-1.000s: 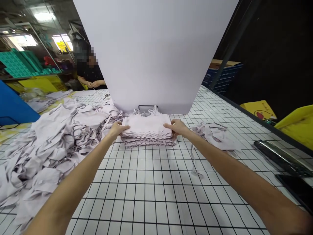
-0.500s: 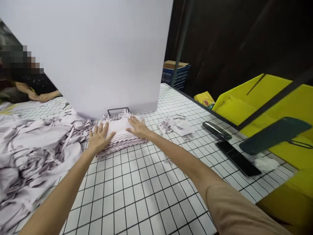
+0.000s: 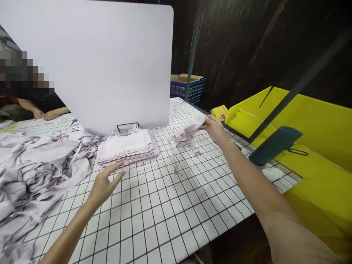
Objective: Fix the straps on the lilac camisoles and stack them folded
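Observation:
My right hand (image 3: 216, 129) pinches the edge of a pale pink fabric piece (image 3: 189, 130), lifting one end. Thin straps dangle from its other end onto the grid-patterned tabletop (image 3: 154, 205). My left hand (image 3: 106, 183) hovers, fingers apart and holding nothing, just in front of a neat stack of pale pink fabric pieces (image 3: 126, 145). The stack has wavy layered edges and lies against a black wire stand (image 3: 128, 124) at the foot of a large white board (image 3: 110, 66).
A heap of loose pale pink fabric (image 3: 46, 165) covers the left side. At right are a dark pouch with a loop (image 3: 276, 146), white tissue (image 3: 272, 173) and a yellow bin (image 3: 310, 113). Blue crates (image 3: 195, 90) stand behind. Another person's hands (image 3: 48, 114) are at far left.
Both hands have left the stack. My right hand has moved right and picked up the loose fabric piece; my left hand has drawn back toward me. The camera view has shifted.

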`<state>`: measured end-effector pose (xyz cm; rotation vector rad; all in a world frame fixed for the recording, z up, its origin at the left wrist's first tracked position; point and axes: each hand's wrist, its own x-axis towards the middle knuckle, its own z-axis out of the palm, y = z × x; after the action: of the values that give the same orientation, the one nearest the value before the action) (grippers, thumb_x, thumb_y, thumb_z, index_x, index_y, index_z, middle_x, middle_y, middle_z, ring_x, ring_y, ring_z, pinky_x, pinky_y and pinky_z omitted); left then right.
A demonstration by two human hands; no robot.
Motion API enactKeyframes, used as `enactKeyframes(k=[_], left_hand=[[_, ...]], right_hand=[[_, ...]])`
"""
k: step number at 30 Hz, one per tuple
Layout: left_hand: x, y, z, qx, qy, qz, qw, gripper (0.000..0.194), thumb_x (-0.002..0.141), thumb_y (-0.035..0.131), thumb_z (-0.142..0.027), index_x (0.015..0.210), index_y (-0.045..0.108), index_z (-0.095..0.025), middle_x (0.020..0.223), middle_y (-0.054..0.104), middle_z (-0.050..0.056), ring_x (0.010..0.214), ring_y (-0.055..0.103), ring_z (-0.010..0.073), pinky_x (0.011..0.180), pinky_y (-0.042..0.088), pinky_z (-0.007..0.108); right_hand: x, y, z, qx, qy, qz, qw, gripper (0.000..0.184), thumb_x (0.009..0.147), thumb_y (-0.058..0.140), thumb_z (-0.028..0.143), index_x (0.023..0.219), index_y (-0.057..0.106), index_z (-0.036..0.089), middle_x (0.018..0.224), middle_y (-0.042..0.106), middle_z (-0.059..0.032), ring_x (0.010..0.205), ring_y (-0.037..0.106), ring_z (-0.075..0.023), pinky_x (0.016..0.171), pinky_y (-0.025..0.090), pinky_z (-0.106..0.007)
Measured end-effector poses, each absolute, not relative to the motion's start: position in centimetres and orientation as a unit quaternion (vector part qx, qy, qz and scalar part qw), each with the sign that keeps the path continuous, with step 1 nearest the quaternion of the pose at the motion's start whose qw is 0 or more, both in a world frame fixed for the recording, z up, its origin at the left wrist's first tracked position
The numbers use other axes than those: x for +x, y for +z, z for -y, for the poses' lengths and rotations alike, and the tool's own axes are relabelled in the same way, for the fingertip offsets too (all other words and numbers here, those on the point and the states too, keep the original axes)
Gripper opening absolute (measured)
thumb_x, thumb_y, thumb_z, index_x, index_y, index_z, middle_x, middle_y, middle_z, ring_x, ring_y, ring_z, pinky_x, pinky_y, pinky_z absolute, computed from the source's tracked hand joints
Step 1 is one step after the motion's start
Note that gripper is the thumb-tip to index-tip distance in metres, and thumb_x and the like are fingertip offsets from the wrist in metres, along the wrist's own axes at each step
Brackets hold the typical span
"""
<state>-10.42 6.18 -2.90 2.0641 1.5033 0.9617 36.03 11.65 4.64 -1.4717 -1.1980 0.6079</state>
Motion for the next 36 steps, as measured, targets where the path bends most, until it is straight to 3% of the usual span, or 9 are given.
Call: enactKeyframes(k=[3,5,8,10,13,16,22,28,36], left_hand=[[-6.2,0.7,-5.1,0.701,0.368,-0.511,0.334,0.056,0.081,0.068,-0.061,0.118,0.073,-0.02,0.128,0.071,0.012,0.124,0.064,0.0323,0.111,0.048,0.052],[-3.1,3.4,-4.5,0.669,0.414,-0.464,0.408,0.052,0.085,0.069,-0.054,0.121,0.07,-0.016,0.131,0.069,0.014,0.127,0.062,0.0296,0.112,0.047,0.047],[0.4,6.8,-4.0,0.658,0.471,-0.346,0.474,0.06,0.087,0.071,-0.043,0.141,0.056,-0.022,0.151,0.053,0.012,0.137,0.053,0.0275,0.111,0.047,0.043],[1.2,8.0,-3.7,0.672,0.424,-0.289,0.534,0.067,0.082,0.077,-0.037,0.143,0.053,-0.023,0.146,0.057,0.014,0.132,0.057,0.0281,0.104,0.051,0.042],[0.3,8.1,-2.3,0.664,0.354,-0.263,0.604,0.05,0.077,0.083,-0.034,0.121,0.068,-0.016,0.113,0.073,0.012,0.102,0.069,0.0231,0.089,0.055,0.036],[-1.8,7.2,0.5,0.631,0.386,-0.289,0.608,0.025,0.078,0.082,-0.035,0.088,0.072,-0.014,0.089,0.071,0.005,0.082,0.066,0.0142,0.076,0.052,0.026],[-6.8,4.9,3.5,0.532,0.433,-0.411,0.6,0.033,0.08,0.076,-0.048,0.084,0.064,-0.017,0.07,0.059,-0.002,0.056,0.05,0.0083,0.051,0.039,0.02],[-11.9,-2.8,4.6,0.567,0.454,-0.608,0.322,0.032,0.073,0.075,-0.038,0.097,0.067,-0.018,0.105,0.071,0.008,0.097,0.065,0.0225,0.086,0.054,0.037],[-9.2,-7.0,11.4,0.654,0.41,-0.554,0.311,0.014,0.089,0.062,-0.031,0.088,0.071,-0.021,0.091,0.073,0.007,0.085,0.067,0.0209,0.078,0.054,0.035]], right_hand=[[34.6,8.8,-10.1,-0.485,0.362,0.526,0.597,0.021,0.094,0.056,0.04,0.085,0.047,0.023,0.062,0.045,0.0053,0.051,0.043,-0.0098,0.049,0.042,-0.02],[32.4,11.0,-8.6,-0.371,0.493,0.561,0.552,0.021,0.089,0.067,0.036,0.087,0.052,0.021,0.057,0.038,0.0084,0.045,0.031,-0.0069,0.043,0.031,-0.017],[28.2,13.4,-6.1,-0.278,0.613,0.623,0.397,0.02,0.087,0.072,0.031,0.09,0.058,0.017,0.069,0.05,0.004,0.058,0.045,-0.0073,0.054,0.042,-0.018],[25.6,14.3,-4.6,-0.25,0.623,0.659,0.337,0.02,0.088,0.072,0.032,0.09,0.061,0.015,0.083,0.058,-0.0007,0.075,0.056,-0.0107,0.068,0.05,-0.021],[22.7,14.3,-3.1,-0.233,0.635,0.669,0.308,0.024,0.089,0.071,0.037,0.089,0.061,0.015,0.084,0.058,-0.0007,0.076,0.056,-0.0118,0.068,0.05,-0.022],[20.5,13.0,-2.2,-0.257,0.656,0.638,0.31,0.027,0.087,0.072,0.04,0.09,0.06,0.017,0.075,0.052,0.0028,0.063,0.048,-0.0086,0.055,0.043,-0.019],[17.8,8.4,-3.3,-0.33,0.609,0.68,0.243,0.034,0.084,0.074,0.047,0.097,0.064,0.017,0.082,0.059,-0.0004,0.065,0.052,-0.0097,0.053,0.04,-0.02],[17.6,-0.5,-5.1,-0.519,0.28,0.78,0.211,0.007,0.081,0.068,0.02,0.087,0.065,0.017,0.089,0.067,-0.0071,0.079,0.059,-0.0192,0.075,0.046,-0.034],[16.0,-5.5,1.8,-0.35,0.212,0.901,0.141,0.018,0.088,0.064,0.033,0.08,0.063,0.017,0.085,0.068,-0.0101,0.08,0.057,-0.0224,0.075,0.043,-0.036]])
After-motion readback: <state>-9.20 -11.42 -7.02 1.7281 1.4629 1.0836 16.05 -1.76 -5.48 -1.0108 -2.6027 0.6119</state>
